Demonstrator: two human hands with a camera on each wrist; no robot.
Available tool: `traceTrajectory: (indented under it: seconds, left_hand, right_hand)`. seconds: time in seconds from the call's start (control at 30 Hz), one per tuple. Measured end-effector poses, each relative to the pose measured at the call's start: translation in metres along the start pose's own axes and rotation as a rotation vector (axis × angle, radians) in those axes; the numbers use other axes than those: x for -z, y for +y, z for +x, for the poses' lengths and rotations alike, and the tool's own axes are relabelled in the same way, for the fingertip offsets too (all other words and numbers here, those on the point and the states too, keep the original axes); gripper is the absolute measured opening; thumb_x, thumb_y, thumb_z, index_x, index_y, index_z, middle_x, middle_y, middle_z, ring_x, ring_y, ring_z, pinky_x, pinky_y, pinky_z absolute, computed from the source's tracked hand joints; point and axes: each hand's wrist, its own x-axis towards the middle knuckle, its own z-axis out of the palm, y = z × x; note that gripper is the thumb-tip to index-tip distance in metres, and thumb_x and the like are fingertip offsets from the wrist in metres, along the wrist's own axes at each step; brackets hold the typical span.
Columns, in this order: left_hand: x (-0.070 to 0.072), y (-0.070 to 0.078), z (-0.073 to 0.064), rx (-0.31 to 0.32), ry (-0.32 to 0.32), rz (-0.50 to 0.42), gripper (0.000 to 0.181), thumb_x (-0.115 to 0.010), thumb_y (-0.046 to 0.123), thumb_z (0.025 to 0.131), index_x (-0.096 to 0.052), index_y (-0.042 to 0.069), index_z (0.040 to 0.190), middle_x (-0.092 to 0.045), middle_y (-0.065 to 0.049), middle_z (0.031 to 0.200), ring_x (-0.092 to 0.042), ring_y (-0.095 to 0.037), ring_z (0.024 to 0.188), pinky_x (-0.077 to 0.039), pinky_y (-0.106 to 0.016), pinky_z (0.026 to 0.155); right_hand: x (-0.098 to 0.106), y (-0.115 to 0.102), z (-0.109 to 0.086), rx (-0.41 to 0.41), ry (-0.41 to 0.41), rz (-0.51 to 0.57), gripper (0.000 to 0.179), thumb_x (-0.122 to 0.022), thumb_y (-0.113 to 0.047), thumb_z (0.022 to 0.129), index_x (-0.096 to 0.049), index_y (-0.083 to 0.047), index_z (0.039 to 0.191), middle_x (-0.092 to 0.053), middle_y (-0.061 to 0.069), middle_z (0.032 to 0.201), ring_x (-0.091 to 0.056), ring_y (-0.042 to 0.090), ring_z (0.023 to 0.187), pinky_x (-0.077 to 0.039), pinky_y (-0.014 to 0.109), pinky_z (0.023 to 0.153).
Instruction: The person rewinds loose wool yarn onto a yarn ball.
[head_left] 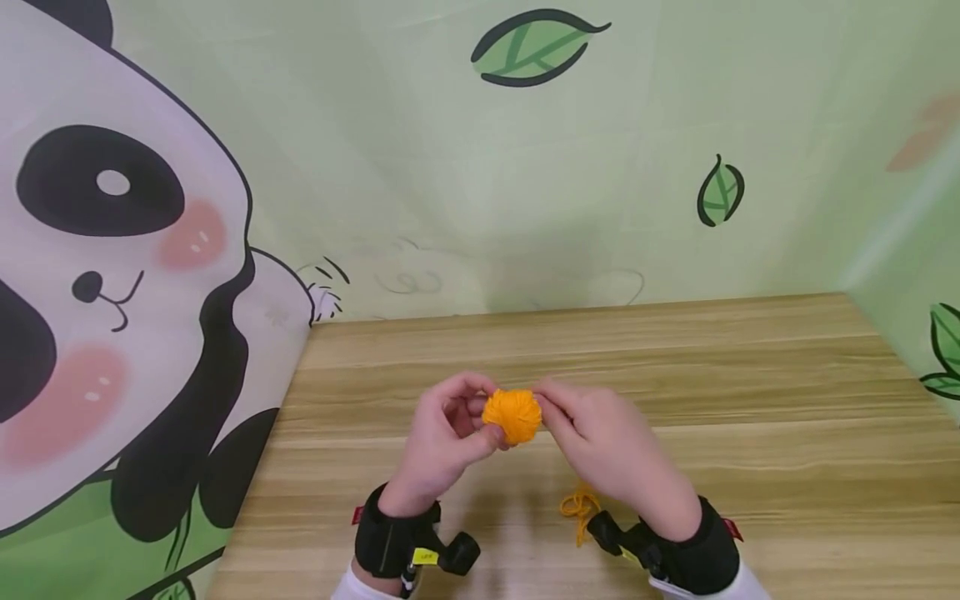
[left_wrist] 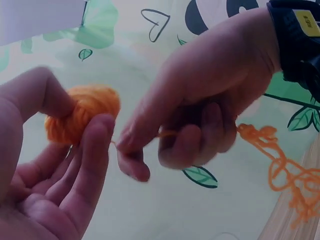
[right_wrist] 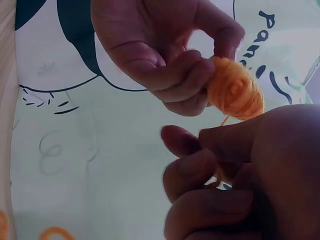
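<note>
A small ball of orange yarn (head_left: pixel 512 416) is held between the thumb and fingers of my left hand (head_left: pixel 450 433), above the wooden table. Close on its right, my right hand (head_left: pixel 611 433) pinches the strand that runs from the ball. In the left wrist view the strand passes through the right hand's curled fingers (left_wrist: pixel 192 142), and a loose tangle of yarn (left_wrist: pixel 280 167) hangs out beyond them. The right wrist view shows the wound side of the yarn ball (right_wrist: pixel 236 90) and a short stretch of strand below it.
The loose yarn tail (head_left: pixel 580 507) hangs by the right wrist, over the wooden table (head_left: pixel 750 400). A pale green backdrop (head_left: pixel 420 167) with a printed panda and leaves stands behind and along both sides. Each wrist wears a black strap (head_left: pixel 396 533) with a small camera.
</note>
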Motion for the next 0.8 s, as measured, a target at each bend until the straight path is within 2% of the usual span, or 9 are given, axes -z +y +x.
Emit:
traceTrajectory:
  seconds: [0.1,0.17,0.27,0.37,0.43,0.53,0.63,0.7,0.8]
  left_hand:
    - [0.000,0.000,0.001,0.022,0.085,-0.073,0.028,-0.061,-0.007,0.085,-0.054,-0.009,0.112,-0.066,-0.015,0.099,-0.064,-0.027,0.075,-0.060,-0.026,0.068]
    - [0.000,0.000,0.003,0.037,0.158,-0.082,0.029,-0.059,-0.008,0.085,-0.054,-0.008,0.113,-0.065,-0.014,0.102,-0.062,-0.025,0.077,-0.060,-0.025,0.068]
    - [0.000,-0.003,0.006,0.049,0.263,-0.086,0.028,-0.060,-0.006,0.085,-0.055,-0.006,0.113,-0.063,-0.014,0.104,-0.062,-0.024,0.078,-0.059,-0.024,0.069]
    - [0.001,-0.008,0.008,0.067,0.339,-0.052,0.027,-0.061,-0.008,0.084,-0.055,-0.004,0.111,-0.064,-0.016,0.103,-0.062,-0.026,0.079,-0.060,-0.025,0.069]
    - [0.003,-0.010,0.009,0.072,0.360,0.009,0.028,-0.063,-0.008,0.083,-0.056,-0.003,0.109,-0.065,-0.017,0.102,-0.063,-0.028,0.080,-0.060,-0.026,0.070]
    - [0.005,-0.012,0.008,0.065,0.337,0.140,0.029,-0.066,-0.008,0.081,-0.059,-0.001,0.108,-0.066,-0.016,0.101,-0.062,-0.028,0.079,-0.058,-0.026,0.070]
    - [0.006,-0.013,0.008,0.057,0.271,0.276,0.029,-0.068,-0.005,0.078,-0.062,0.004,0.106,-0.066,-0.011,0.098,-0.061,-0.025,0.077,-0.056,-0.027,0.069]
    - [0.006,-0.012,0.007,0.056,0.212,0.330,0.029,-0.069,-0.003,0.077,-0.063,0.006,0.104,-0.066,-0.008,0.096,-0.060,-0.023,0.076,-0.055,-0.028,0.067]
    - [0.005,-0.009,0.006,0.063,0.114,0.357,0.029,-0.070,-0.002,0.075,-0.063,0.009,0.101,-0.066,-0.006,0.091,-0.059,-0.021,0.074,-0.055,-0.029,0.065]
  right_hand:
    - [-0.005,-0.002,-0.001,-0.018,-0.090,-0.019,0.023,-0.048,-0.032,0.106,-0.066,-0.026,0.118,-0.040,-0.011,0.061,-0.035,0.008,0.048,-0.035,0.024,0.047]
    - [-0.008,-0.004,-0.001,-0.016,-0.141,-0.026,0.022,-0.046,-0.036,0.106,-0.065,-0.029,0.115,-0.035,-0.011,0.059,-0.036,0.007,0.048,-0.036,0.024,0.047]
    - [-0.013,-0.007,-0.002,0.009,-0.199,-0.038,0.022,-0.044,-0.038,0.106,-0.065,-0.031,0.105,-0.039,-0.015,0.061,-0.042,0.005,0.052,-0.042,0.025,0.052]
    - [-0.015,-0.010,-0.002,0.053,-0.217,-0.060,0.020,-0.046,-0.036,0.106,-0.060,-0.030,0.093,-0.039,-0.016,0.062,-0.046,0.004,0.055,-0.043,0.025,0.054]
    - [-0.014,-0.011,-0.003,0.082,-0.178,-0.072,0.018,-0.049,-0.034,0.105,-0.057,-0.029,0.089,-0.037,-0.015,0.061,-0.044,0.005,0.054,-0.040,0.024,0.051]
    - [-0.010,-0.012,-0.004,0.111,-0.069,-0.066,0.019,-0.054,-0.030,0.103,-0.057,-0.028,0.085,-0.036,-0.015,0.059,-0.040,0.003,0.050,-0.033,0.022,0.048]
    - [-0.005,-0.012,-0.006,0.143,0.050,-0.042,0.019,-0.057,-0.027,0.101,-0.058,-0.027,0.083,-0.035,-0.014,0.058,-0.035,0.003,0.047,-0.028,0.021,0.045]
    - [-0.002,-0.012,-0.006,0.168,0.112,-0.031,0.018,-0.057,-0.025,0.101,-0.060,-0.025,0.084,-0.036,-0.013,0.059,-0.034,0.003,0.047,-0.029,0.021,0.044]
    - [0.000,-0.011,-0.005,0.191,0.191,-0.027,0.013,-0.059,-0.022,0.100,-0.065,-0.021,0.089,-0.045,-0.012,0.065,-0.037,0.003,0.051,-0.034,0.021,0.044]
